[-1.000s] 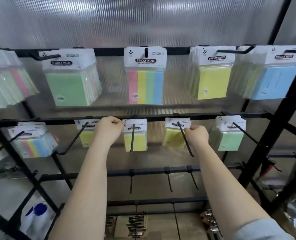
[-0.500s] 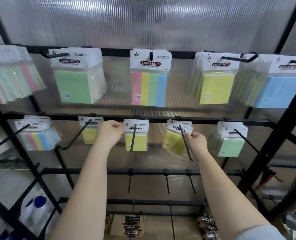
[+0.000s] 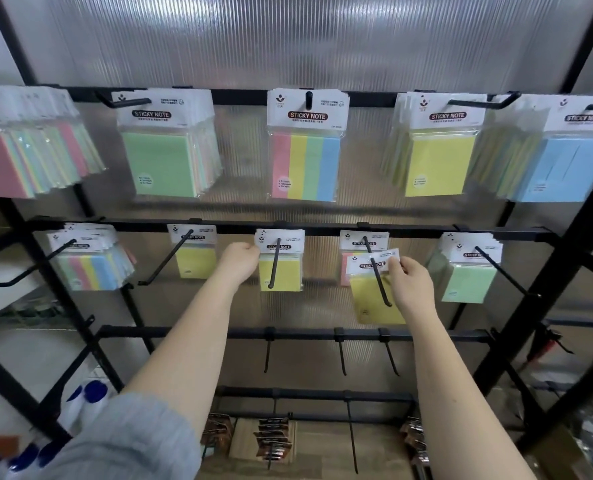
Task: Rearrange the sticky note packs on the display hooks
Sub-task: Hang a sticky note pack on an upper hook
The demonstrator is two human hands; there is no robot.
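Observation:
Sticky note packs hang on black hooks in two rows. My right hand (image 3: 411, 285) pinches the white header of a yellow pack (image 3: 371, 296), slid forward along its hook (image 3: 378, 278) near the tip. A pink pack (image 3: 348, 251) stays behind it at the bar. My left hand (image 3: 241, 263) grips the left edge of another yellow pack (image 3: 281, 268) hanging on the middle hook. Further left hangs a third yellow pack (image 3: 194, 254); a green stack (image 3: 468, 271) hangs to the right.
The top row holds larger packs: green (image 3: 163, 150), four-colour (image 3: 307, 150), yellow (image 3: 437, 150), blue (image 3: 565, 157). A multicolour stack (image 3: 90, 261) hangs at the lower left. Bare hooks (image 3: 340, 355) jut from the third bar. Black frame posts (image 3: 548, 317) stand at the right.
My right hand has drawn the yellow pack forward along its hook toward the tip, uncovering the pink pack behind. My left hand stays on the middle pack.

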